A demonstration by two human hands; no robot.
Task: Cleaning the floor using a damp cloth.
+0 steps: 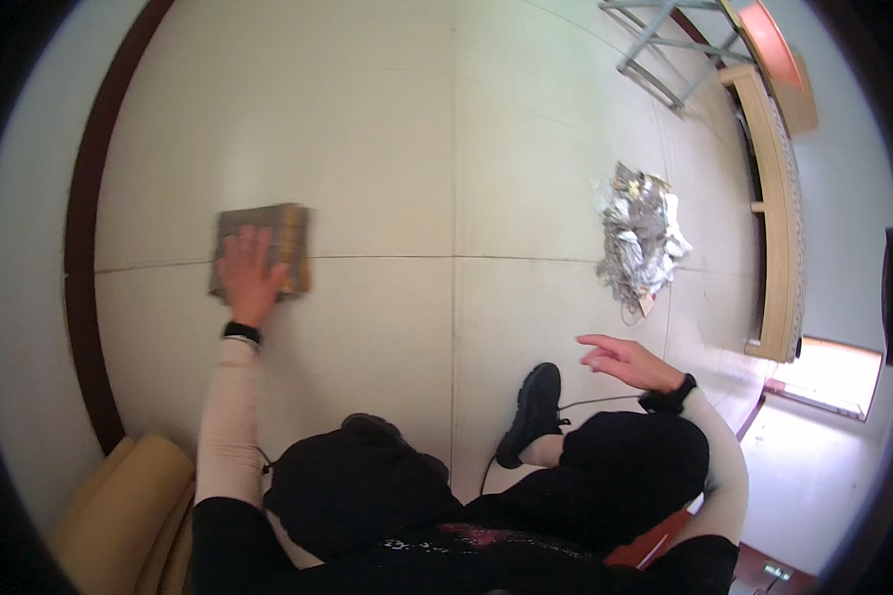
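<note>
My left hand (249,275) lies flat, fingers a little spread, on a folded cloth (290,249). Blurred at its edges, the cloth is grey-brown with a yellowish striped band along its right side, and it rests on the pale tiled floor (387,163). In front of my right knee, my right hand (621,362) hangs in the air with nothing in it, its fingers loosely extended. A heap of debris (640,234) sits on the floor beyond that hand; grey fluff and white crumpled scraps show in it.
A dark red skirting board (82,223) borders the wall at left. Yellowish rolled or folded material (130,513) stands at lower left. On the right are a low wooden furniture piece (774,223) and a metal-legged stand (647,44). My black shoe (539,409) has a thin cable near it.
</note>
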